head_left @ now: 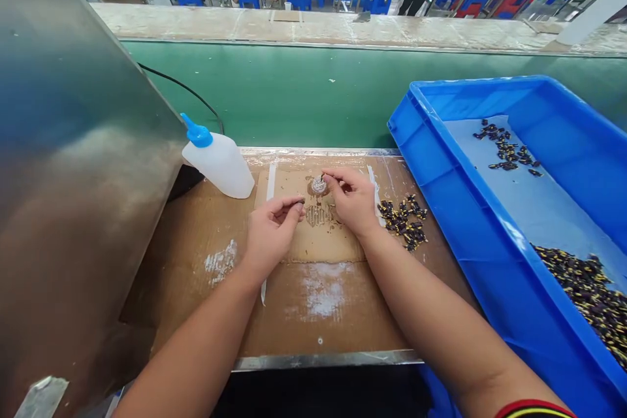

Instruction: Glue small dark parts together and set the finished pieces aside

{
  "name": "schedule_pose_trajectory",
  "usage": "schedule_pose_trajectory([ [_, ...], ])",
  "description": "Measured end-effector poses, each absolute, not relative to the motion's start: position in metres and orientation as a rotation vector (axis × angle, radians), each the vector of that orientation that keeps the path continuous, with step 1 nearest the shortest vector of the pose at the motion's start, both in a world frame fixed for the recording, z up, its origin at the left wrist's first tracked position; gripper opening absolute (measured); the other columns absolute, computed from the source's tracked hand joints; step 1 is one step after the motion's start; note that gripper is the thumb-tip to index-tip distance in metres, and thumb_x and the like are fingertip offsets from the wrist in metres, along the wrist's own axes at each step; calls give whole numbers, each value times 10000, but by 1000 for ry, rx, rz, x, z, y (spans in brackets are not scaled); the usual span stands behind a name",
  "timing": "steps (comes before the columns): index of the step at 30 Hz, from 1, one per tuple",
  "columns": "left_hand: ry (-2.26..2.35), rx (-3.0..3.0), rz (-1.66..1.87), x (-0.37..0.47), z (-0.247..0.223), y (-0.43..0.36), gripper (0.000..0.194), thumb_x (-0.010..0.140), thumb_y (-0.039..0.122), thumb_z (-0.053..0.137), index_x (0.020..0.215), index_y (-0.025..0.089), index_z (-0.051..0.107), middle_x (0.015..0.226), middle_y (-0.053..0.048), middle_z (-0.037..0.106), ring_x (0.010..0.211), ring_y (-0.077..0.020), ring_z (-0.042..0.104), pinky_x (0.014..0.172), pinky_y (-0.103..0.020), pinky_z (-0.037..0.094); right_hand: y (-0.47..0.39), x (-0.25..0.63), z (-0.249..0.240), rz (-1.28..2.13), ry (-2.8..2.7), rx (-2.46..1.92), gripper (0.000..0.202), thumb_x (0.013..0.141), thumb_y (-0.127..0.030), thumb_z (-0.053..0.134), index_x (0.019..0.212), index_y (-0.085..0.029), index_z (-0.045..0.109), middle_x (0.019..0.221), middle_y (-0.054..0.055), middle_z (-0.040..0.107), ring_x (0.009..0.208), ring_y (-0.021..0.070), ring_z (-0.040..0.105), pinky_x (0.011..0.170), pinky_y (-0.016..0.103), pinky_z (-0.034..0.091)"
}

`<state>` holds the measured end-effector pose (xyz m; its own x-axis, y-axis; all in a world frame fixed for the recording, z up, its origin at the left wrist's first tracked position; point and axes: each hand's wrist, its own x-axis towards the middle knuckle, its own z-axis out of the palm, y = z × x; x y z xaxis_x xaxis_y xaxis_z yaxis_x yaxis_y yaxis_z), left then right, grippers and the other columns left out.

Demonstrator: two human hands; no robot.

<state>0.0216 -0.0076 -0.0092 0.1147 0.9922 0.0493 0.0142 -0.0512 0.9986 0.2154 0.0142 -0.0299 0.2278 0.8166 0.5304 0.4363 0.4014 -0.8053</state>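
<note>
Between finger and thumb my left hand pinches a small dark piece. My right hand is closed in a pinch at a small round whitish item on the cardboard sheet; a tiny dark thing shows at its fingertips, too small to name. Below the round item lies a patch of short pale strips. A pile of small black and yellow parts lies just right of my right hand.
A white bottle with a blue cap leans at the left rear. The blue bin on the right holds many black and yellow parts. A metal panel borders the left side; a green wall stands behind.
</note>
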Motion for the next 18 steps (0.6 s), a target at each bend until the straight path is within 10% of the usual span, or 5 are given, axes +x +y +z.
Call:
schedule_pose_trajectory([
  [18,1120,1525,1172,20,-8,-13,186,933,298,709,1059,200,806,970,-74,781,838,-176,736,788,-289,610,13,211,-25,300,-1482,-1243,165,966,-176,683,1044,-257,804,1047,24,786,896,175,709,791,338,583],
])
